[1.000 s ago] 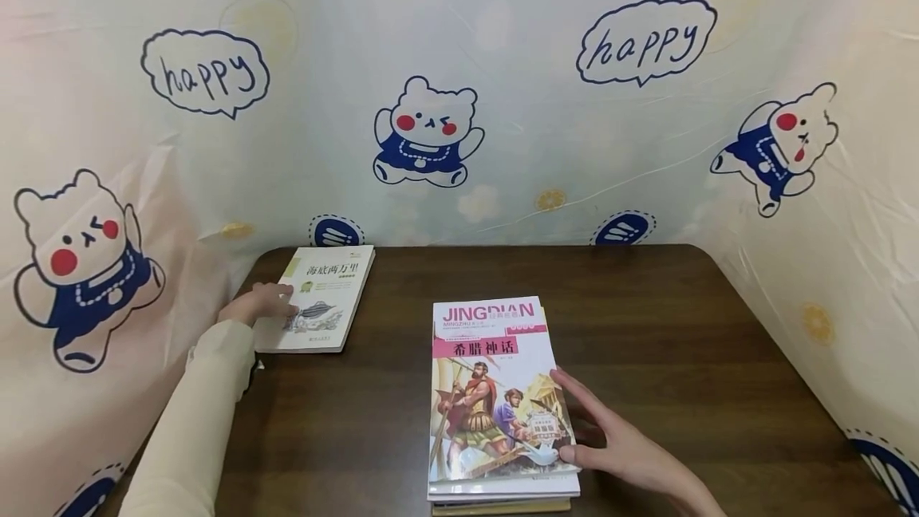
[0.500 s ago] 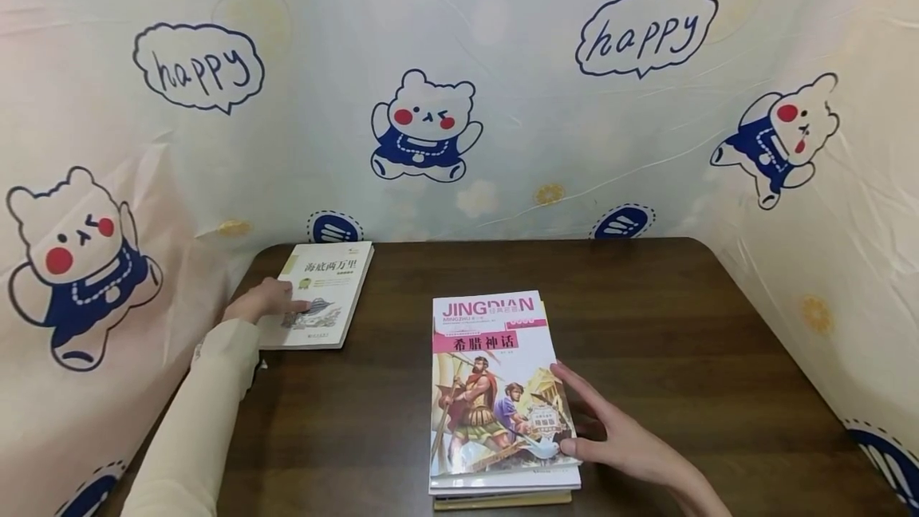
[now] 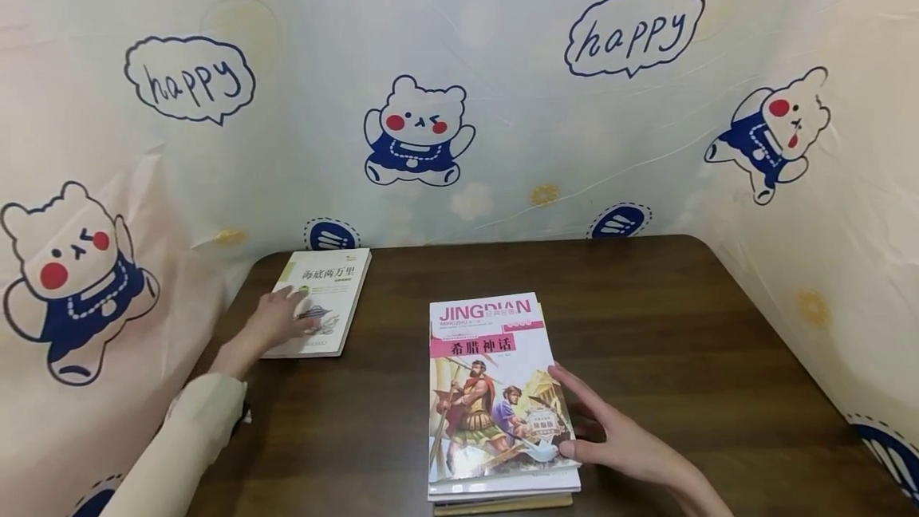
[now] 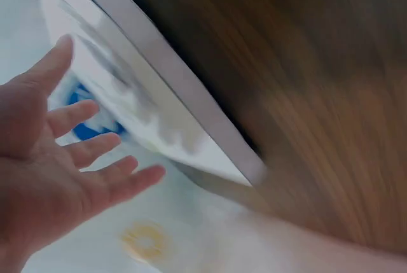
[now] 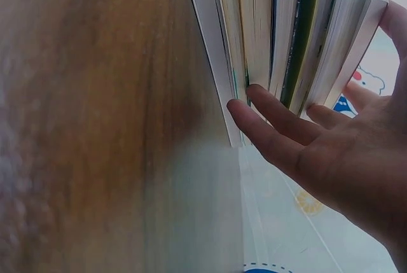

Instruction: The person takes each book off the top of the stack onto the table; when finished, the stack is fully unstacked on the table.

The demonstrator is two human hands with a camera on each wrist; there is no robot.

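At the table's far left lies a white book [image 3: 337,294] with Chinese lettering and a grey drawing on its cover. My left hand [image 3: 276,321] is over its left part; in the left wrist view the fingers are spread and relaxed, apart from the cover. A stack of several books [image 5: 289,31] stands at the front middle, topped by a pink-and-white book [image 3: 495,405] with two painted figures. Beside its right side is my right hand [image 3: 621,445], fingers extended along the stack's edges and thumb at the top cover's edge.
A dark brown wooden table [image 3: 668,317] carries both the single book and the stack. Pale cloth [image 3: 502,142] printed with bears and "happy" bubbles hangs around its back and sides.
My left hand has lifted off the white book, its sleeve drawing back toward the lower left. Book, stack and right hand stay in place; the head view shifts slightly.
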